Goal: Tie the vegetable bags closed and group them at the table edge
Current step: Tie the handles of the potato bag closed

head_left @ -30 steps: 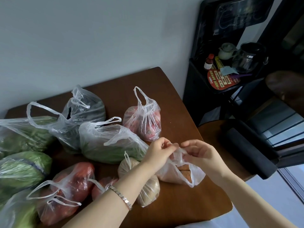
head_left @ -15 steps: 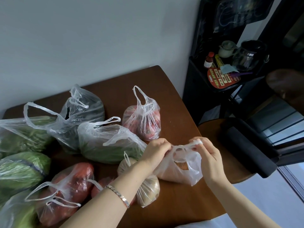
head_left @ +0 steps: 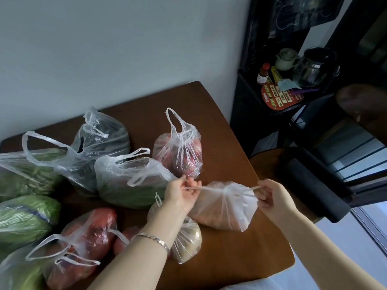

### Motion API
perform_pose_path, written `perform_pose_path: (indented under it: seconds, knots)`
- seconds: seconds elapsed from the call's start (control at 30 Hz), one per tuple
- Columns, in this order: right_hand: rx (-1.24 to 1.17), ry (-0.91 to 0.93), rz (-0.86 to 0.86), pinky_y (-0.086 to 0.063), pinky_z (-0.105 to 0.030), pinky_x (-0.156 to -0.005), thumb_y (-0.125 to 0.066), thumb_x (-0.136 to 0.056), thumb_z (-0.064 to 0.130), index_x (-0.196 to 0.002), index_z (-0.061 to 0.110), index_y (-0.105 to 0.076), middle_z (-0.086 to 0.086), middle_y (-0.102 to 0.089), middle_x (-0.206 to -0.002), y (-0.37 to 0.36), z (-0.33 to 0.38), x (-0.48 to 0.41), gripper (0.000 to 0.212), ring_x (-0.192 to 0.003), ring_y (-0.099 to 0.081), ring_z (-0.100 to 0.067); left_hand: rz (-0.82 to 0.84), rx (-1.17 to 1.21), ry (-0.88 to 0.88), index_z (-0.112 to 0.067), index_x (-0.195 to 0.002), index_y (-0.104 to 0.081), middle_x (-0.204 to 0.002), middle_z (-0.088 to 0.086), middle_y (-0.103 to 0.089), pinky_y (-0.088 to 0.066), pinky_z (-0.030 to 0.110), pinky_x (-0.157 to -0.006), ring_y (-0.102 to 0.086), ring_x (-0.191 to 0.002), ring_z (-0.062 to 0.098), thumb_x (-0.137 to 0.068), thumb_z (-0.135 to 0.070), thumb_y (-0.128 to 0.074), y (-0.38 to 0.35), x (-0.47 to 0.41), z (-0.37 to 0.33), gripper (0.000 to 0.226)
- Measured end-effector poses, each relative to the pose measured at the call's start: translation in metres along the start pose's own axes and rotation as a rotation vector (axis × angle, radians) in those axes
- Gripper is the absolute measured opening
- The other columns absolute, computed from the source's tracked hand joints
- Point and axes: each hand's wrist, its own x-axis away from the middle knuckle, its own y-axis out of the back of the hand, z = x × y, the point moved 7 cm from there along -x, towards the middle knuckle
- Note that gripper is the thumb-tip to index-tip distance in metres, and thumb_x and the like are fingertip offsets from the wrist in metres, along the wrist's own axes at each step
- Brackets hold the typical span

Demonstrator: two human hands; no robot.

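Note:
A small clear bag of brownish vegetables (head_left: 224, 208) lies near the right edge of the brown table (head_left: 219, 126). My left hand (head_left: 181, 194) pinches its left handle and my right hand (head_left: 272, 195) pinches its right handle, both pulled taut and apart over the bag's gathered mouth. A bag of pale round vegetables (head_left: 186, 239) sits under my left forearm. A knotted bag of red vegetables (head_left: 180, 153) stands behind my hands. A bag of green vegetables (head_left: 125, 181) with loose handles lies to the left.
More open bags crowd the table's left side: a dark leafy one (head_left: 98, 143), green ones (head_left: 25, 218) and a red one (head_left: 83, 241). A black shelf (head_left: 247, 114) with bottles and a teapot stands right of the table. A dark chair (head_left: 314, 183) sits close by.
My hands have moved apart, drawing the bag's two handles out sideways and tightening its mouth. Earlier both hands were close together over the bag's top.

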Motion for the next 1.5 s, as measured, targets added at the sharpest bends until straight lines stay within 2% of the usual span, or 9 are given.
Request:
perform_pose_path:
  seconds: [0.27, 0.4, 0.53, 0.73, 0.83, 1.0, 1.2, 1.33, 1.5]
  knots:
    - [0.326, 0.125, -0.165, -0.027, -0.021, -0.041, -0.054, -0.082, 0.007, -0.063, 0.006, -0.051, -0.009, -0.042, -0.056, 0.025, -0.002, -0.011, 0.019, -0.043, -0.033, -0.015, -0.076, -0.387, -0.072, -0.01, -0.064, -0.04, -0.035, -0.003, -0.039, -0.037, 0.022, -0.047, -0.028, -0.026, 0.005, -0.094, -0.004, -0.041, 0.022, -0.014, -0.007, 0.031]
    - [0.534, 0.514, 0.089, -0.045, -0.028, -0.063, -0.057, -0.086, 0.015, -0.063, 0.003, -0.06, -0.011, -0.057, -0.065, -0.032, 0.042, 0.03, 0.027, -0.063, -0.053, -0.019, 0.184, -1.009, -0.233, -0.015, -0.1, -0.056, -0.07, 0.003, -0.056, -0.035, 0.019, -0.044, -0.04, -0.046, 0.009, -0.089, -0.008, -0.053, -0.025, 0.014, -0.007, 0.013]
    - [0.822, 0.702, 0.375, -0.048, -0.023, -0.065, -0.055, -0.089, 0.021, -0.07, 0.001, -0.066, -0.007, -0.062, -0.068, -0.09, 0.048, 0.072, 0.03, -0.064, -0.058, -0.008, 0.499, -1.397, -0.21, -0.019, -0.087, -0.065, -0.061, 0.012, -0.061, -0.038, 0.014, -0.056, -0.038, -0.049, 0.008, -0.085, -0.005, -0.041, -0.056, 0.047, 0.026, 0.029]
    - [0.637, 0.604, 0.301, -0.052, -0.028, -0.087, -0.055, -0.09, 0.015, -0.09, 0.018, -0.061, -0.001, -0.068, -0.094, -0.069, 0.034, 0.041, 0.006, -0.095, -0.065, -0.015, 0.418, -1.2, -0.244, -0.021, -0.064, -0.062, -0.047, -0.003, -0.047, -0.04, 0.022, -0.064, -0.043, -0.047, 0.008, -0.097, -0.022, -0.038, -0.044, 0.035, 0.029, 0.04]
    - [0.85, 0.615, 0.269, -0.048, -0.008, -0.077, -0.055, -0.089, 0.005, -0.105, 0.019, -0.058, 0.005, -0.062, -0.102, -0.054, 0.011, 0.031, 0.022, -0.1, -0.06, -0.013, 0.435, -1.149, -0.248, -0.024, -0.083, -0.07, -0.051, -0.005, -0.05, -0.045, 0.014, -0.076, -0.044, -0.054, 0.004, -0.101, -0.03, -0.029, -0.043, 0.038, 0.029, 0.046]
    - [1.208, 0.787, 0.432, -0.043, -0.006, -0.071, -0.051, -0.092, 0.012, -0.096, 0.01, -0.07, 0.012, -0.062, -0.091, -0.068, -0.015, 0.037, 0.019, -0.081, -0.059, -0.005, 0.479, -1.097, -0.238, -0.017, -0.069, -0.07, -0.1, 0.012, -0.052, -0.039, 0.028, -0.093, -0.039, -0.057, 0.007, -0.102, -0.028, -0.024, -0.049, 0.044, 0.03, 0.058]
    - [0.831, 0.556, 0.247, -0.039, -0.019, -0.053, -0.052, -0.092, 0.015, -0.075, 0.002, -0.065, -0.004, -0.058, -0.063, -0.06, -0.023, 0.02, 0.025, -0.056, -0.048, -0.012, 0.258, -1.218, -0.497, -0.01, -0.083, -0.068, -0.074, -0.011, -0.057, -0.044, 0.006, -0.066, -0.052, -0.071, 0.0, -0.1, -0.023, -0.031, -0.053, 0.043, 0.004, 0.042]
    - [1.076, 0.634, 0.297, -0.037, -0.028, -0.053, -0.053, -0.088, 0.008, -0.065, -0.006, -0.057, -0.011, -0.051, -0.055, -0.079, -0.032, 0.021, 0.027, -0.05, -0.044, -0.014, 0.303, -1.161, -0.432, -0.014, -0.065, -0.063, -0.044, -0.009, -0.046, -0.041, 0.025, -0.06, -0.045, -0.048, 0.008, -0.1, -0.026, -0.032, -0.061, 0.041, 0.001, 0.048]
    - [1.212, 0.624, 0.43, -0.028, -0.018, -0.049, -0.053, -0.085, 0.005, -0.051, 0.013, -0.041, 0.01, -0.034, -0.05, -0.084, -0.041, 0.023, 0.036, -0.047, -0.039, -0.005, 0.446, -1.012, -0.305, -0.01, -0.075, -0.063, -0.053, 0.0, -0.047, -0.049, 0.021, -0.054, -0.051, -0.05, 0.009, -0.1, -0.017, -0.035, -0.076, 0.038, 0.017, 0.038]
